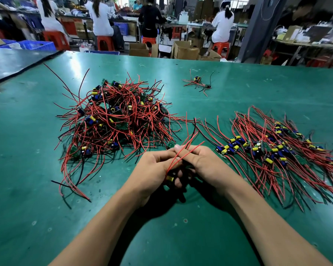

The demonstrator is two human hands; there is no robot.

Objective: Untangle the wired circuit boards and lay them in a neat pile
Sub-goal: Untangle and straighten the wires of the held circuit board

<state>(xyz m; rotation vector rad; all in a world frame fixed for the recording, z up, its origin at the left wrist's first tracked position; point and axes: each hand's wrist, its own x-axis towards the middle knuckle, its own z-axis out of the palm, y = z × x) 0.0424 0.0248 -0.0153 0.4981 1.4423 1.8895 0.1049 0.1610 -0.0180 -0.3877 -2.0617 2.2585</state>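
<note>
A big tangled heap of small green circuit boards [112, 120] with red and black wires lies left of centre on the green table. To the right, a sorted spread of boards [273, 150] lies with its wires roughly parallel. Both my hands meet near the table's middle front. My left hand [152, 169] grips one board; its yellow capacitor [170, 178] shows under the fingers. My right hand [198, 162] pinches that board's red wires [183, 148], which stick up and away between the hands.
A small clump of two or three wired boards [198, 83] lies apart at the far middle of the green table [46, 208]. A dark mat [13, 62] covers the far left corner. Beyond the table's far edge sit several people on red stools, boxes and crates.
</note>
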